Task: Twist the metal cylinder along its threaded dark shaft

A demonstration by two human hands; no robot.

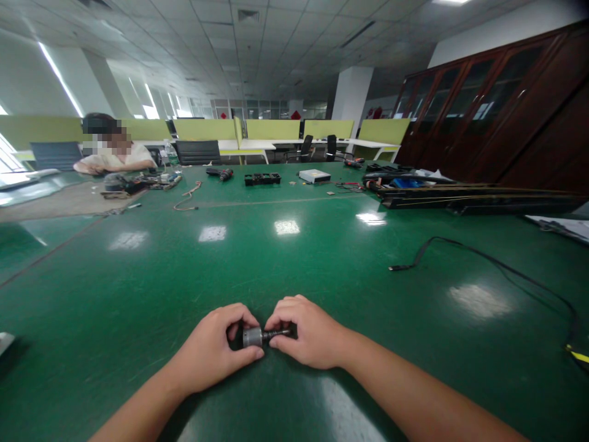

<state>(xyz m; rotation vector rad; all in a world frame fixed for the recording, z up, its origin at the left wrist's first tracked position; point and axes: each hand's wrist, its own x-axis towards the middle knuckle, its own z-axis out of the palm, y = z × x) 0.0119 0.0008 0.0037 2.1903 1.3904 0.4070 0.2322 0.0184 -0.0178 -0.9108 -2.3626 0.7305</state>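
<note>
Between my hands, just above or on the green table [239,252], lies a small grey metal cylinder [253,337] with a thin dark stepped shaft [276,333] pointing right. My left hand [216,347] curls round the cylinder, thumb in front and fingers behind. The fingers and thumb of my right hand [308,331] pinch about the shaft, whose tip shows within the curl of that hand. Whether the cylinder and shaft are one piece or two, I cannot tell.
A black cable [460,245] crosses the right side. Farther back are a cordless drill [219,174], a black bracket [262,179], a white box [315,177] and long dark rails [469,195]. A person [115,150] sits at the far left beside parts. A white object [4,342] edges in at left.
</note>
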